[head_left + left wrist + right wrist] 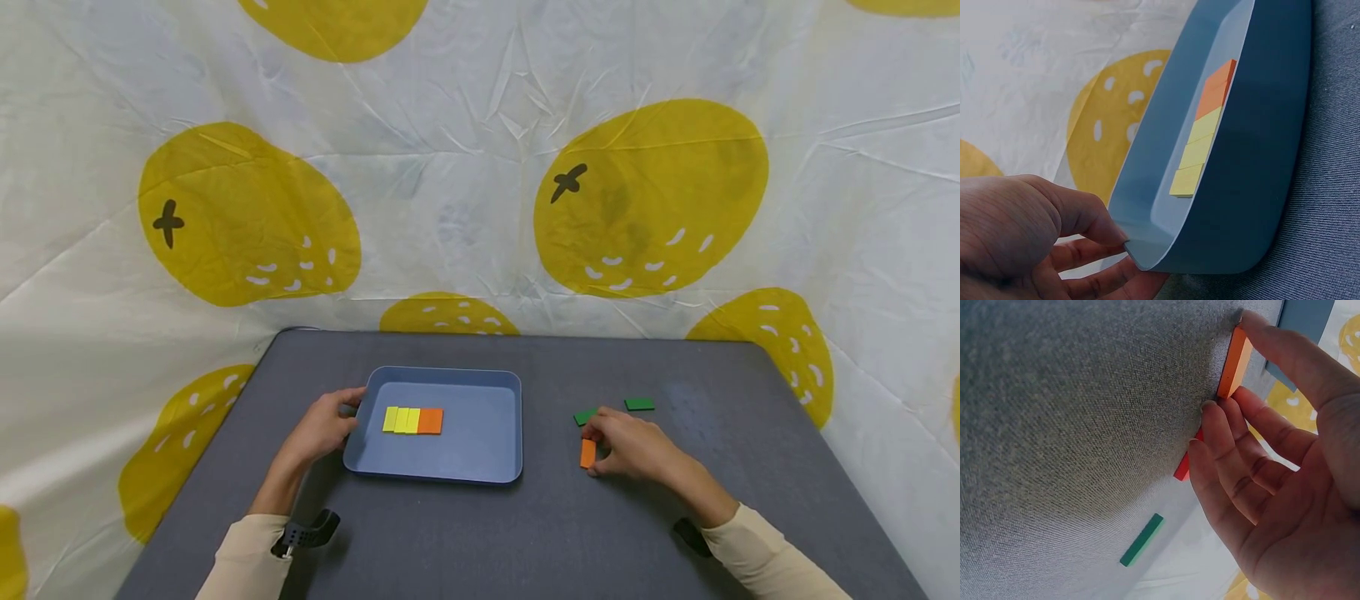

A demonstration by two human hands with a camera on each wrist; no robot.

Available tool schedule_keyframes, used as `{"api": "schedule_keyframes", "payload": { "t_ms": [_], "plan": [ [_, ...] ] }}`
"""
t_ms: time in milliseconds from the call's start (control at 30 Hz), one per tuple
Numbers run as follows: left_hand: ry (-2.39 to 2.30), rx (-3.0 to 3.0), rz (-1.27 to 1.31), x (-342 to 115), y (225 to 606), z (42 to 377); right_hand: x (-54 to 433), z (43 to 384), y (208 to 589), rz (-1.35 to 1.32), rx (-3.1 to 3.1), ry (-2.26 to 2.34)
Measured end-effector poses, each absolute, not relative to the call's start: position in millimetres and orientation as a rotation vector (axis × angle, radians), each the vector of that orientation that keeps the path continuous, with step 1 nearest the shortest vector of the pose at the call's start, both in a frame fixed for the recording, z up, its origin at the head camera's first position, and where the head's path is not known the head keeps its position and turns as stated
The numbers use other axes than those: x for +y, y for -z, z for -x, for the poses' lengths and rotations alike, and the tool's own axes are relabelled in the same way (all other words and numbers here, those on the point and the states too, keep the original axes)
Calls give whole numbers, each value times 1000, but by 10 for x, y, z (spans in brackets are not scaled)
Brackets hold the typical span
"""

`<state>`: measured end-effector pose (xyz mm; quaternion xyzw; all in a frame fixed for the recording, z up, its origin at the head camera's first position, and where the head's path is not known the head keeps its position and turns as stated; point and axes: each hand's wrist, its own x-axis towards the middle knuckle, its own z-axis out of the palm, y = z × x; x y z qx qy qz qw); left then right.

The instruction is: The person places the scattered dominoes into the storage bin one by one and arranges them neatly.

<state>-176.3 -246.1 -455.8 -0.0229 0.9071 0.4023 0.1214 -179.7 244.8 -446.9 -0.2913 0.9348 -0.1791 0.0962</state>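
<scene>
Fingers of the right hand (1285,506) fill the near part of the right wrist view, thumb and fingertips pinching an orange tile (1235,361) by its long edges while it rests on the grey cloth-covered table (675,517). Just behind those fingers a red piece (1182,467) peeks out, and farther off a green tile (1141,540) lies flat; the head view shows a second green tile (584,417) touching the knuckles. Across the table the left hand (322,429) grips the near-left corner of a blue tray (1260,187), thumb over the rim and fingers curled under it. Inside the tray lies a row of tiles: three yellow tiles (1196,152), then two orange ones (1216,90), edge to edge. Judging from the grip, the tile is thin and held only at its edges, so it could slip or flip if lifted fast; the curled fingers could also nudge the red and green pieces beside them. A tug at the tray corner might slide the tidy row apart. No brand, label or writing is legible anywhere; the backdrop shows only yellow fruit shapes.
</scene>
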Motion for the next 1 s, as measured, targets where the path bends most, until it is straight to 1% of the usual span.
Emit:
{"api": "schedule_keyframes", "payload": {
  "t_ms": [1000],
  "plan": [
    [-1169, 2659, 67, -2461, 4572, 1762, 2435, 1819, 4450, 911, 2757, 554]
  ]
}}
